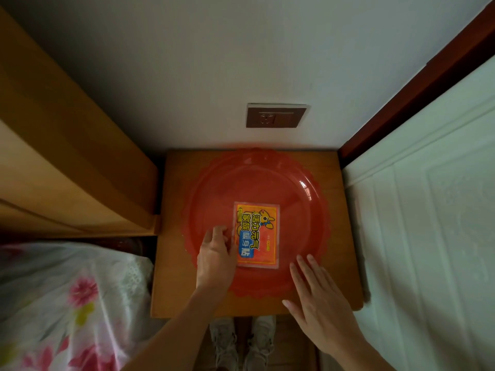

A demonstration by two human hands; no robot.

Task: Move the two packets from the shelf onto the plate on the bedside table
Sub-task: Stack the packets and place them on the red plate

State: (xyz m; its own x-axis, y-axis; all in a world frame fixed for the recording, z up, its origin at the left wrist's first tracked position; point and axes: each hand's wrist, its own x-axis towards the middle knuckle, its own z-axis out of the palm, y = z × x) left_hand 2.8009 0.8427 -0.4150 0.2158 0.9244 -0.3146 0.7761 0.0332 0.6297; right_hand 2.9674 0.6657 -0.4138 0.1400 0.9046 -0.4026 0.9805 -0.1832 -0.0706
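Observation:
A large red translucent plate [267, 172] with a scalloped rim covers most of the wooden bedside table [171, 290]. An orange and yellow packet [258, 223] with blue lettering lies flat in the plate's middle; whether a second packet lies under it I cannot tell. My left hand [215, 257] rests on the plate, its fingers touching the packet's left edge. My right hand [318, 301] hovers flat over the plate's near right rim, fingers spread, holding nothing.
A wooden cabinet [67, 156] stands to the left and a bed with a white mattress [428, 223] to the right. A brown wall socket [276, 116] sits above the table. Floral bedding [67, 303] lies at lower left. My shoes [241, 341] are below the table edge.

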